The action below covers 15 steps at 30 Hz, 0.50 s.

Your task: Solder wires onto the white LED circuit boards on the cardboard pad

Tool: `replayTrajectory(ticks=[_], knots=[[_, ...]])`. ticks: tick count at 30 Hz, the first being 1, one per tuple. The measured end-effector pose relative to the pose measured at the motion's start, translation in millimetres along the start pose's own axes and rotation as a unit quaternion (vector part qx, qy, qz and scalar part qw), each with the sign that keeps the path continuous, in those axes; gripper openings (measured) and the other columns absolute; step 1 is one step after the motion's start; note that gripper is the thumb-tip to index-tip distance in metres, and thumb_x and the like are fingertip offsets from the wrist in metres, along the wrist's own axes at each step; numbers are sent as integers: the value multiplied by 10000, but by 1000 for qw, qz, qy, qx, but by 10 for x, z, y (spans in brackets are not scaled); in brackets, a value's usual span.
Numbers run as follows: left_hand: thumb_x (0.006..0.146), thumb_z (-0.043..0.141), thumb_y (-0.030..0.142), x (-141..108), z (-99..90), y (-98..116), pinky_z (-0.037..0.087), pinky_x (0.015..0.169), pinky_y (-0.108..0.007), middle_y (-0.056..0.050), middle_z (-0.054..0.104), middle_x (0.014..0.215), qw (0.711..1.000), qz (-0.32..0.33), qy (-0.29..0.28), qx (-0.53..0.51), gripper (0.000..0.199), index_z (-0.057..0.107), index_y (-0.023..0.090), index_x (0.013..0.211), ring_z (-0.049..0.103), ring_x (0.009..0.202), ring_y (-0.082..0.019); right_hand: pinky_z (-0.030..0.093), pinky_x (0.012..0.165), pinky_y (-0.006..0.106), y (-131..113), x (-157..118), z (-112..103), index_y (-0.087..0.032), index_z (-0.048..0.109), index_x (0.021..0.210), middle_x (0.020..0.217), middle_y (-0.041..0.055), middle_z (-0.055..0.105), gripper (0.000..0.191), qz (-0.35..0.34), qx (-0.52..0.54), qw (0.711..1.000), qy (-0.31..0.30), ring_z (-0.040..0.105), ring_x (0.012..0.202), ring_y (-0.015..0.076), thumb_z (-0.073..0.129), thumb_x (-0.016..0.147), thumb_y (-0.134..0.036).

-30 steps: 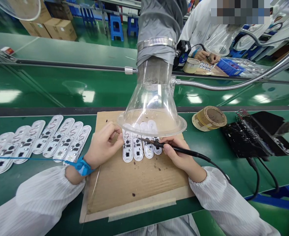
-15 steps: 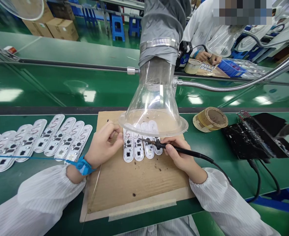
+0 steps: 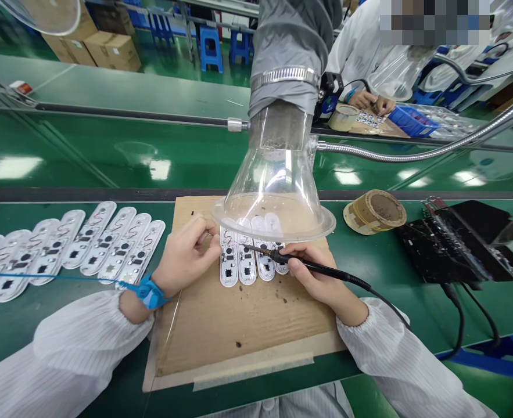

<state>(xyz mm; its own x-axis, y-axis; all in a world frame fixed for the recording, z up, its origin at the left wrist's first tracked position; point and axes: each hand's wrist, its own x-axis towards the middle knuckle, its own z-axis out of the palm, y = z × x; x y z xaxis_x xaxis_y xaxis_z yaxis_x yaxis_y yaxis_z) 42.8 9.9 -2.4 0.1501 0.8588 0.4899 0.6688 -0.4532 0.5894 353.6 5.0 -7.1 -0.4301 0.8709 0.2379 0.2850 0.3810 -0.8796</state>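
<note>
My right hand [image 3: 315, 278] grips a black soldering iron [image 3: 312, 266], its fine tip resting at a row of white oblong circuit boards [image 3: 246, 264] on a cardboard sheet [image 3: 239, 331]. My left hand [image 3: 186, 255] lies just left of that row, fingertips pinched on a thin wire, too fine to identify surely. A blue wrist strap [image 3: 150, 292] circles my left wrist, and its cord runs left. A transparent funnel hood [image 3: 273, 186] covers the far ends of the boards.
Several more white boards [image 3: 121, 247] lie left of the cardboard. A tape roll [image 3: 375, 212] and a black mat [image 3: 456, 244] sit to the right. A metal hose [image 3: 413, 152] crosses behind. At the far bench, a co-worker's hands [image 3: 372, 103] work near a blue crate [image 3: 411, 119].
The whole view has drifted slightly as my head moved. Both hands and the iron keep nearly the same position at the boards.
</note>
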Motion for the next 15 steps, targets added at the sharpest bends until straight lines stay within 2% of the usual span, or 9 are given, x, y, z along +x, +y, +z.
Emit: replayTrajectory(ticks=[9, 15], knots=[[952, 544, 124, 9, -7, 6, 287, 580, -283, 74, 327, 707, 1000, 3, -13, 9, 254, 387, 245, 793, 341, 588, -122, 618, 812, 289, -8, -4, -6, -305, 694, 1232, 1069, 18, 779, 153, -12, -14, 1000, -6, 758, 913, 171, 629, 1123, -391], [960, 545, 128, 8, -5, 0, 285, 578, -284, 73, 324, 707, 1000, 4, -9, 4, 258, 387, 246, 794, 338, 590, -123, 610, 790, 289, -49, 20, -4, -298, 692, 1209, 1033, 18, 774, 130, -38, -33, 999, -5, 751, 881, 171, 620, 1124, -366]])
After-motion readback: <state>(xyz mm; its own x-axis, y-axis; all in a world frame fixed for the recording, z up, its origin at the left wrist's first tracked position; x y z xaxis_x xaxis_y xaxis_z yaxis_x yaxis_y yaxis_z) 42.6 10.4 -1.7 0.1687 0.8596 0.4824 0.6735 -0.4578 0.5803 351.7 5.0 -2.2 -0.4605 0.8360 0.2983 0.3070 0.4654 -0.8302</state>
